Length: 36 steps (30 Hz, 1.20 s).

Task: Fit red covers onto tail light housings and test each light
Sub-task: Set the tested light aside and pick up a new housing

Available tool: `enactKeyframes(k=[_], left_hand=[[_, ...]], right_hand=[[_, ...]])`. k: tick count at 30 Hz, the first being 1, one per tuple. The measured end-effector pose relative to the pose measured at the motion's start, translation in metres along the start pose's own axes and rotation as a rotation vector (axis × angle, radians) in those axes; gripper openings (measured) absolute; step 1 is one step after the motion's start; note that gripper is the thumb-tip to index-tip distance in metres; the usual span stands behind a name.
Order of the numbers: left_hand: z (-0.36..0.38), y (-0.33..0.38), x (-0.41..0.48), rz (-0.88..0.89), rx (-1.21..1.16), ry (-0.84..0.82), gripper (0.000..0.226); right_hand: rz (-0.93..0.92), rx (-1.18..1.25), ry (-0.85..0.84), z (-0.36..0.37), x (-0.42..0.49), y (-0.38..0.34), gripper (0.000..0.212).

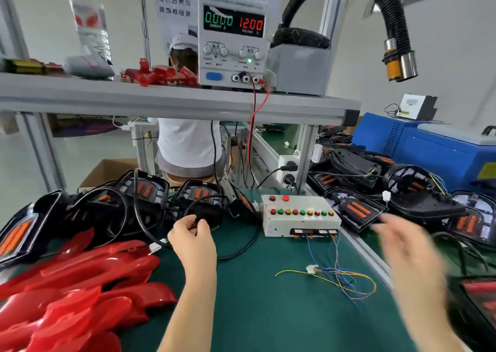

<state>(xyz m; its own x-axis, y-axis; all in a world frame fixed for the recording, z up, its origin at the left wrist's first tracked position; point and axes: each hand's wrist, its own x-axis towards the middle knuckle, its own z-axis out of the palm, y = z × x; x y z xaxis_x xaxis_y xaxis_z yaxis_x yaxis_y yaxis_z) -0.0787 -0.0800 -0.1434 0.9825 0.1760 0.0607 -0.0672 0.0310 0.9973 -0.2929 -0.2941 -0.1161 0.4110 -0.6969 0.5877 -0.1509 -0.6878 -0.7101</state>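
While a heap of glossy red covers lies loose at the near left corner of the green mat, a worker's bare arms reach out over the assembly bench. The left hand is curled, thumb and fingertips pinching a black cable that loops across the mat just beside the covers. The right hand hangs blurred above the bench's right edge, fingers stretched forward and loosely spread, close to the nearest housing on that side.

Between the hands, thin blue and yellow wires trail from a white test box studded with red, green and yellow buttons. Black tail light housings with orange strips stand in a row behind the left hand, none wearing a cover. More housings lie crowded to the right of the box, trailing their own wiring.

On the grey shelf above, a bench power supply shows 0000 in green and 12.00 in red, its red and black leads dropping to the bench. Small red parts and a clear water bottle stand to its left, and a ribbed black hose arches to its right. Beyond, a second person in a white shirt sits facing away.
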Motion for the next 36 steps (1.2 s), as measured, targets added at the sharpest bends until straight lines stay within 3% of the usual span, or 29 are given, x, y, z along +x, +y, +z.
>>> enactKeyframes(k=[4,8,12,21,26,29,32,35,36], left_hand=[[0.001,-0.017,-0.009,-0.101,-0.074,0.049,0.012],[0.0,-0.031,-0.018,-0.181,-0.132,0.057,0.019],[-0.002,-0.032,-0.023,-0.252,-0.183,0.041,0.007],[-0.006,-0.034,-0.024,-0.254,-0.187,0.047,0.007],[-0.007,-0.03,-0.024,-0.3,-0.165,0.06,0.05],[-0.006,-0.028,-0.028,-0.351,-0.244,-0.015,0.06],[-0.006,-0.026,-0.028,-0.362,-0.26,-0.045,0.048],[-0.01,-0.02,-0.03,-0.355,-0.273,-0.052,0.003],[-0.012,-0.016,-0.032,-0.359,-0.275,-0.059,0.009]], right_hand=[[-0.127,-0.178,-0.493,0.114,0.012,-0.054,0.025],[-0.238,-0.428,-0.645,0.188,0.029,-0.071,0.035],[-0.296,-0.546,-0.613,0.221,0.037,-0.08,0.033],[-0.441,-0.64,-0.635,0.236,0.053,-0.084,0.016],[-0.556,-0.678,-0.556,0.23,0.041,-0.083,0.009],[-0.589,-0.675,-0.501,0.225,0.031,-0.082,0.01],[-0.618,-0.649,-0.478,0.215,0.021,-0.087,0.008],[-0.72,-0.657,-0.463,0.195,0.006,-0.098,0.011],[-0.753,-0.673,-0.467,0.186,-0.001,-0.103,0.011]])
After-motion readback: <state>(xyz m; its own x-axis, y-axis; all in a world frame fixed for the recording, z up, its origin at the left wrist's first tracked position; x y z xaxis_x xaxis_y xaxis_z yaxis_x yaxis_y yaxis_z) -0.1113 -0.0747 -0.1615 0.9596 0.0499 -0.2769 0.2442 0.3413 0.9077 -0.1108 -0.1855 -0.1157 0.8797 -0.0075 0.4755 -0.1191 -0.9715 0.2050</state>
